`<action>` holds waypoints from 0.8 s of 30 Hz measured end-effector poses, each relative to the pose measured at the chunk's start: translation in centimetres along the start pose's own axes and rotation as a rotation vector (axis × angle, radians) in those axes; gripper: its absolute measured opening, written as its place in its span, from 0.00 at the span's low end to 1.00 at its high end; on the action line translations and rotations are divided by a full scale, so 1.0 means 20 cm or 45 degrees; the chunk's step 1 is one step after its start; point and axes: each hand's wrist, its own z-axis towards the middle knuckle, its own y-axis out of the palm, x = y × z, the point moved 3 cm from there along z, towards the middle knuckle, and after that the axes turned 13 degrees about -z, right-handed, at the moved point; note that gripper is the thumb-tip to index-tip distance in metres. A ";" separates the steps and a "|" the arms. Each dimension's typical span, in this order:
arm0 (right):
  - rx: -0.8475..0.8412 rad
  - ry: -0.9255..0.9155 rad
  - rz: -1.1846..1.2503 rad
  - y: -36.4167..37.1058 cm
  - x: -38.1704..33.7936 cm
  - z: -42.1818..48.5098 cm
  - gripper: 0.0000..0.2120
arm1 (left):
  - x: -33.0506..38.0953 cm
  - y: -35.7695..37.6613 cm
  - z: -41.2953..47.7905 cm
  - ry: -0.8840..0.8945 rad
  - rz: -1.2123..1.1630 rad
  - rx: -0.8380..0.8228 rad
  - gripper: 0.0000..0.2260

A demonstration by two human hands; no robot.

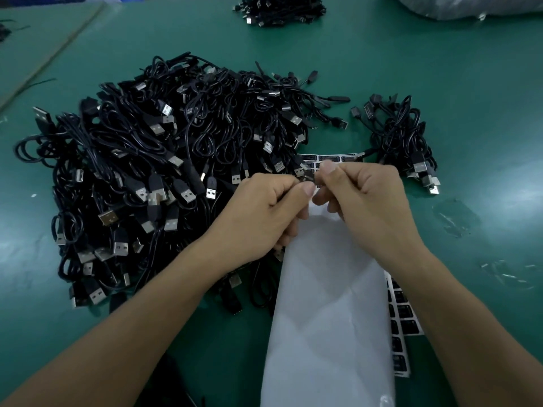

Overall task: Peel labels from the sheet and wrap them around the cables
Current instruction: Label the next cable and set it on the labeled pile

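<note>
The left hand [264, 210] and right hand [370, 201] meet, each pinching one small dark cable [308, 177] over the white label sheet [329, 304]; cable heap [161, 171] at ten o'clock.

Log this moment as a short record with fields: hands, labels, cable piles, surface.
left hand: pinches small dark piece
right hand: pinches the same piece
label sheet: black labels, partly under white sheet
large cable pile: left of hands
small cable pile: right, apart
table: green

A green table [440, 83] bears a plastic bag [470, 5].
</note>
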 end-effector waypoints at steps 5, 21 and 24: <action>0.068 0.098 -0.293 -0.06 0.01 -0.02 0.08 | -0.02 -0.01 0.00 -0.046 -0.078 0.105 0.12; -0.163 0.523 -0.300 -0.29 0.16 -0.17 0.34 | 0.01 0.01 -0.02 -0.050 0.135 0.042 0.14; 0.091 0.460 -0.231 -0.37 0.19 -0.15 0.18 | 0.07 0.03 -0.04 0.002 0.386 -0.116 0.16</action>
